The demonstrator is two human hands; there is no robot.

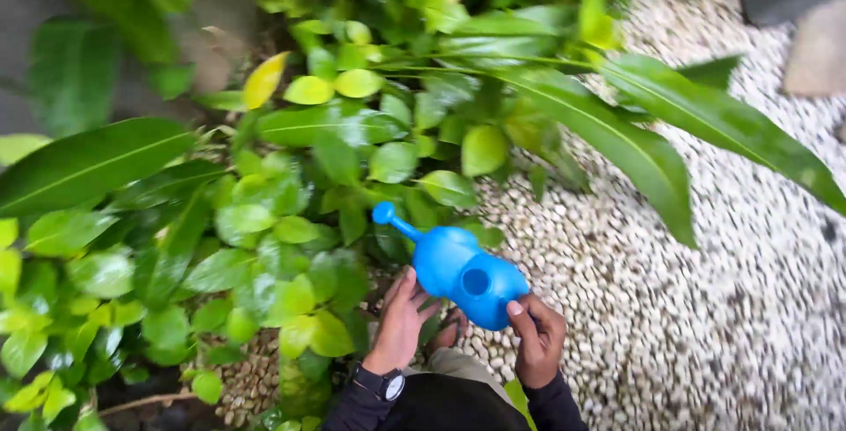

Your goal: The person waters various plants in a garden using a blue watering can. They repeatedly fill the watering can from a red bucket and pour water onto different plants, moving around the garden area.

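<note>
A small blue plastic watering can [458, 271] is held low in the middle of the head view, its spout pointing up-left into green leaves. My left hand [401, 318], with a black wristwatch on the wrist, cups the can's left underside. My right hand [536, 332] grips its right rear end, thumb on top near the round filling hole. Both sleeves are dark.
Dense green leafy plants [264, 219] fill the left and centre. Long broad leaves [634, 144] arch over from the top right. White pebbles [705, 308] cover the ground on the right. A grey stone slab [815, 48] lies at the top right corner.
</note>
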